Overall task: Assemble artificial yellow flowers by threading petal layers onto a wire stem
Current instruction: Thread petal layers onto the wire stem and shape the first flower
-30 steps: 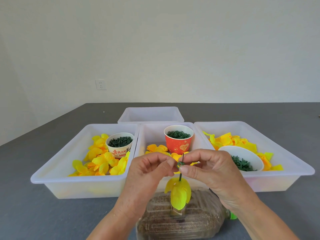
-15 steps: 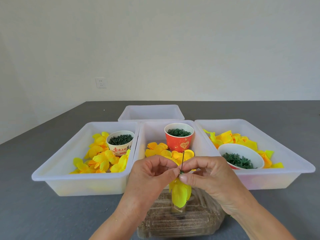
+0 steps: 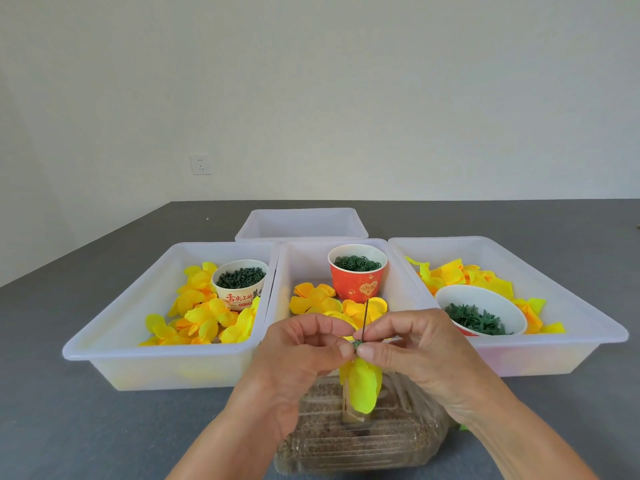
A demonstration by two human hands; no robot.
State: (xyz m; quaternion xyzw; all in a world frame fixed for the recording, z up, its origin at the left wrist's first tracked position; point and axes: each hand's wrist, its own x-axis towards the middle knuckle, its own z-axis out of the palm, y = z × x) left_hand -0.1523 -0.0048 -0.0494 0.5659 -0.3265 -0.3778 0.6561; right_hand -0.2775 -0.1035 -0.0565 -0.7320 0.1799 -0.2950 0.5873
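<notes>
A thin dark wire stem [image 3: 365, 318] stands upright between my hands, its tip poking above my fingers. A small green piece [image 3: 356, 345] sits on the wire, pinched from both sides by my left hand [image 3: 298, 362] and my right hand [image 3: 415, 355]. Below it on the wire hangs a folded-down yellow petal layer [image 3: 362, 386]. The wire's lower end goes down toward a clear plastic bottle [image 3: 353, 441] lying on its side, filled with brownish grain.
Three white trays [image 3: 166, 372] stand side by side on the grey table, a fourth one [image 3: 301, 225] behind. They hold loose yellow petals [image 3: 204, 317], and a white cup [image 3: 240, 282], a red cup [image 3: 357, 271] and a white bowl [image 3: 481, 313] of green parts.
Both hands have slid the green piece down the wire, so it now sits against the yellow petals. More bare wire shows above my fingers.
</notes>
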